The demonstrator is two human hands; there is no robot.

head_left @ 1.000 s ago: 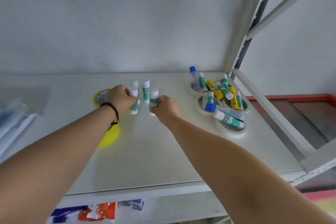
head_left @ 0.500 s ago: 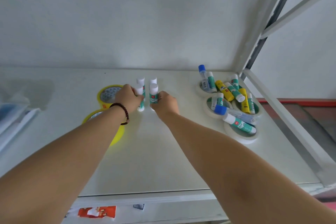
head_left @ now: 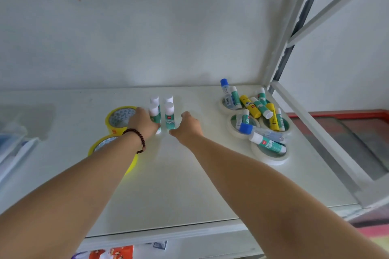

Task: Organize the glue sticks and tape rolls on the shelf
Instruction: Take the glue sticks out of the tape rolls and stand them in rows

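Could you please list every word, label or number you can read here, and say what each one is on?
None can be read.
Upright glue sticks: small red logo, blurred.
Yellow tape roll: red marks on its side, illegible.
Blue-capped glue stick: barcode label, too small.
Yellow glue stick: dark print, blurred.

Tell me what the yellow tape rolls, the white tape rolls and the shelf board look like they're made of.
Yellow tape rolls: glossy plastic film, translucent at the edge. White tape rolls: matte, likely paper masking tape. Shelf board: smooth white-painted surface with a soft sheen; metal or laminate, can't tell.
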